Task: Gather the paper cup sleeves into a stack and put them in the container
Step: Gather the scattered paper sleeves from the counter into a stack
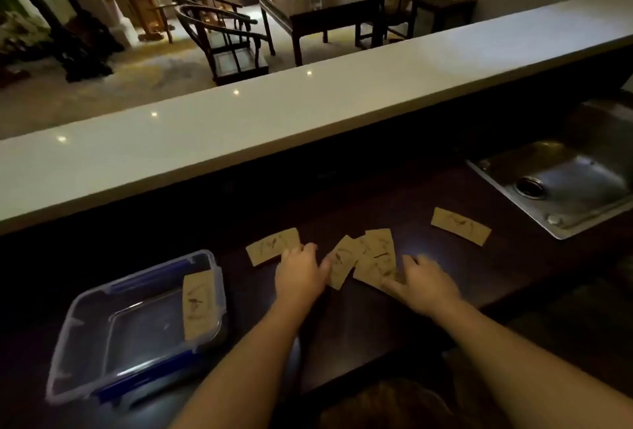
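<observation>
Brown paper cup sleeves lie flat on the dark counter. One sleeve (pixel 270 247) lies at the left, and my left hand (pixel 301 274) rests palm down with its fingertips on that sleeve's right end. A loose overlapping bunch of sleeves (pixel 370 259) sits in the middle, with my right hand (pixel 423 283) lying flat on its right side. Another sleeve (pixel 460 225) lies alone farther right. The clear plastic container (pixel 85 336) with blue clips stands at the left, one sleeve (pixel 198 305) leaning on its right wall.
A steel sink (pixel 561 185) is set into the counter at the right. A raised white bar top (pixel 274 120) runs along the far side. Chairs and tables stand in the room beyond.
</observation>
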